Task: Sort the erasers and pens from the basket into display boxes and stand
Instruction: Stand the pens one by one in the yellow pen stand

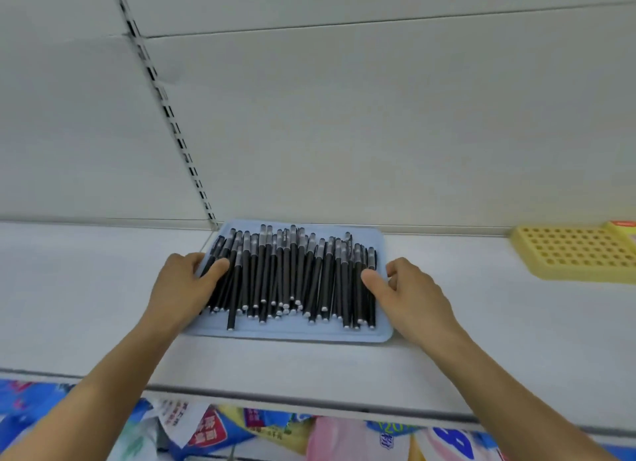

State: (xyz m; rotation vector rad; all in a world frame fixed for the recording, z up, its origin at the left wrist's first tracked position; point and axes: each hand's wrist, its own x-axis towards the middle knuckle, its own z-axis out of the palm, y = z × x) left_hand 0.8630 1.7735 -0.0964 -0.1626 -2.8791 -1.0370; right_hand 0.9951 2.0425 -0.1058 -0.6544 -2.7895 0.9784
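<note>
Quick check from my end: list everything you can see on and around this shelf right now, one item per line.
pens: a few dozen, too many to count; black with grey ends; lying side by side on the tray
tray: one, light blue, flat on the shelf against the back panel
pen stand: one, yellow with rows of holes, all visible holes empty; far right of the shelf
box: one, yellow with a red label, cut off at the right edge behind the stand
shelf: one, white
packaged goods: several, blue, pink and yellow, on the level below
left hand: at the left edge of the pen pile, thumb on the pens
right hand: at the right edge of the pile, thumb against the pens
</note>
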